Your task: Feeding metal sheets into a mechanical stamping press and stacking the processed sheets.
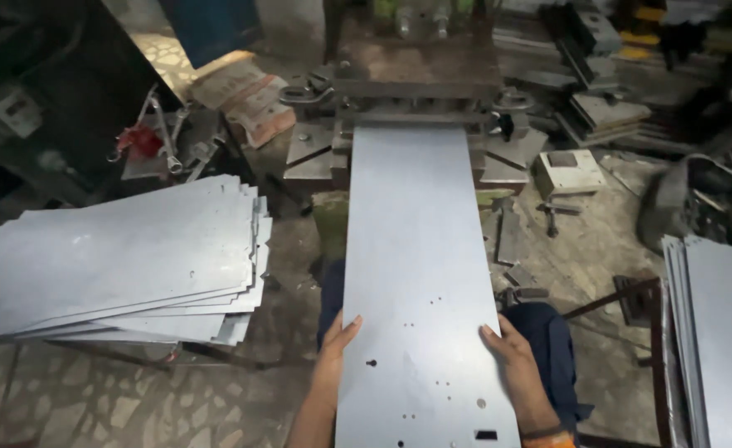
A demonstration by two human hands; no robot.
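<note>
A long grey metal sheet [415, 249] with small punched holes runs from my lap up into the press machine [415, 75] at the top centre. My left hand [333, 348] grips the sheet's left edge near its lower end, thumb on top. On the opposite edge, my right hand [511, 357] holds the sheet the same way. The far end of the sheet lies under the press die.
A stack of similar metal sheets [117, 257] rests on a stand to the left. More sheets [718, 332] lie at the right edge. Wrenches [167, 141] and metal parts [565, 170] clutter the area around the press. My knees in dark blue trousers [552, 340] are under the sheet.
</note>
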